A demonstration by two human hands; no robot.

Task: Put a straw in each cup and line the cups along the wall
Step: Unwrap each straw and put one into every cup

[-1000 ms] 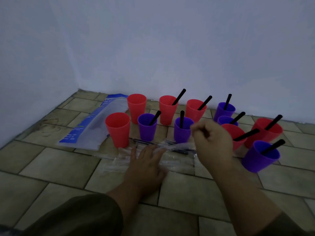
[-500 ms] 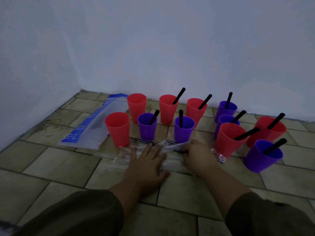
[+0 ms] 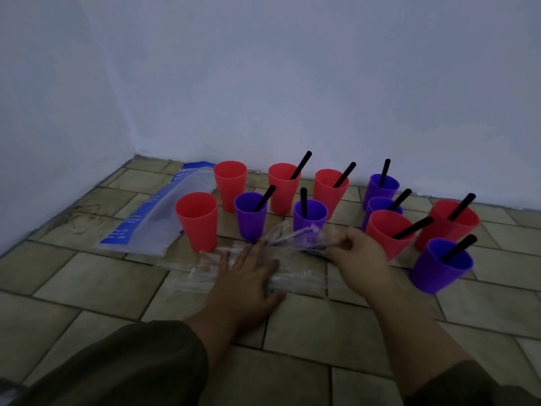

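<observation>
On the tiled floor in the corner of the pale wall, at the far left, a clear plastic bag with blue print is lying flat. Just right of it two cups are standing upright with nothing in them: the near empty red cup and, closer to the wall, the rear empty red cup. Further right nine cups, red and purple, are standing in a loose cluster rather than one line, each holding a black straw that is leaning out over the rim: the left purple cup, two red cups near the wall, the middle purple cup, two purple cups one behind the other, then a tilted red cup, the far red cup and the near purple cup. In front of the cups the left hand is lying flat, fingers spread, pressing down on a clear wrapper spread on the tiles. To its right the right hand is hovering low with its fingers curled, thumb and forefinger pinching the end of a wrapped straw, whose crinkled film is rising just in front of the middle purple cup.
</observation>
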